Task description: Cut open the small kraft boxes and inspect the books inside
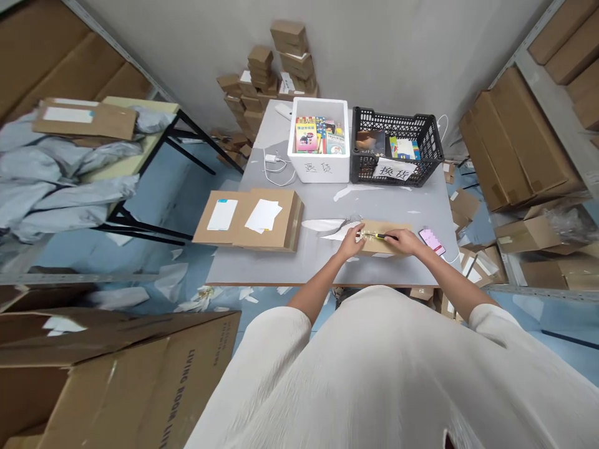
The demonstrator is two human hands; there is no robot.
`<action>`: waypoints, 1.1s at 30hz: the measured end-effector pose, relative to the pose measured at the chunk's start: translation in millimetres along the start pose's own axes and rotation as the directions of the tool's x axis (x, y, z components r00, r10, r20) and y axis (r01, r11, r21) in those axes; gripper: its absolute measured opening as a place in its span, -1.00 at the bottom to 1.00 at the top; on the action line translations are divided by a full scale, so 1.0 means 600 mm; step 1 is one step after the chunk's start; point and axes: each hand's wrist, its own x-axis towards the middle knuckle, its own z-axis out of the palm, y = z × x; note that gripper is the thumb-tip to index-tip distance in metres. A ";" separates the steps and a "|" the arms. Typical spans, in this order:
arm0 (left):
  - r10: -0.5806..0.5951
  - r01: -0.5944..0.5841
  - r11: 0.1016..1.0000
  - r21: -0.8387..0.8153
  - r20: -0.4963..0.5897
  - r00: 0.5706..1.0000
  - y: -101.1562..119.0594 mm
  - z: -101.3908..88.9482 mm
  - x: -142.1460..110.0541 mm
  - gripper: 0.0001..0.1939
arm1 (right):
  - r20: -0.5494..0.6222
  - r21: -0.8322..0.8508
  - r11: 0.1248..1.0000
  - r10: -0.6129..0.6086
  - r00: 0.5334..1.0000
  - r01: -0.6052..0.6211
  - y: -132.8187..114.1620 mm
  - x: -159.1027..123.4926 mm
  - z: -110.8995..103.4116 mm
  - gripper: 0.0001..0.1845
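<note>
A small brown cardboard box (393, 228) lies in front of me near the table's front edge. My right hand (401, 241) is closed round a black and yellow box cutter (382, 236), which points left over the top of the box. My left hand (350, 242) grips the left end of the box, its fingertips close to the blade end of the cutter. Just beyond my left hand lie crumpled white paper scraps (325, 224). To the right of the box rests a phone (432, 241) with a lit screen.
At the back of the grey table (262, 268) stand a white foam bin (322, 168) and a black plastic crate (423, 159), both holding books. Two larger cartons (281, 240) with papers on them sit at the left. Grey parcels (51, 181) cover a side table; boxes and shelves surround me.
</note>
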 end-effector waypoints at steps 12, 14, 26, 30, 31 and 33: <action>0.030 -0.030 1.000 -0.001 -0.045 0.999 -0.001 0.009 0.007 -0.38 | 0.087 -0.105 0.992 -0.056 0.995 0.065 -0.025 0.028 -0.026 -0.51; 0.046 -0.046 0.999 -0.005 -0.044 0.998 -0.004 0.009 0.008 -0.38 | 0.103 -0.125 0.990 -0.054 0.993 0.067 -0.030 0.030 -0.032 -0.53; 0.085 -0.085 0.996 0.011 -0.013 0.996 -0.016 0.003 0.013 -0.38 | 0.265 -0.403 0.915 0.114 0.957 0.002 -0.085 0.040 -0.070 -0.54; 0.082 -0.082 0.996 0.047 0.004 0.997 -0.010 -0.003 0.011 -0.41 | 0.283 -0.428 0.903 0.178 0.942 -0.042 -0.076 0.027 -0.082 -0.53; 0.079 -0.080 0.995 0.061 0.011 0.997 -0.009 -0.006 0.009 -0.41 | 0.287 -0.433 0.900 0.193 0.938 -0.053 -0.072 0.023 -0.085 -0.52; 0.076 -0.079 0.992 0.094 0.029 0.997 -0.006 -0.010 0.007 -0.39 | 0.281 -0.445 0.892 0.224 0.933 -0.080 -0.061 0.014 -0.092 -0.51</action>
